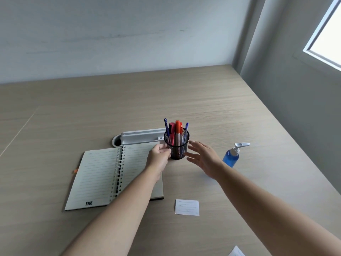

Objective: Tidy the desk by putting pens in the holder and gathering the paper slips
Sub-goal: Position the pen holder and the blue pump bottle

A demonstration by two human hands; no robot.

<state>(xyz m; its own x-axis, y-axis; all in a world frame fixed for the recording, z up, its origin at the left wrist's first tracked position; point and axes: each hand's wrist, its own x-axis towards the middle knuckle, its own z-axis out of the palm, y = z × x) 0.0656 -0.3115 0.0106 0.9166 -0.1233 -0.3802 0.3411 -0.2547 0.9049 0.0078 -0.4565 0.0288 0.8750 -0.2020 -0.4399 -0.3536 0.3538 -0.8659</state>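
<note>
Pens (176, 134) stand upright in the mesh holder (176, 146), so that half looks done. Your left hand (159, 158) touches the holder's left side, fingers curled; whether it grips, I cannot tell. Your right hand (202, 158) hovers open just right of the holder. One paper slip (187, 207) lies nearer you than the holder, ungathered; another white corner (236, 251) shows at the frame bottom. Slips remain

head view | worn on head | faces forward-down over desk (230, 111) | hands near, mid-frame
</note>
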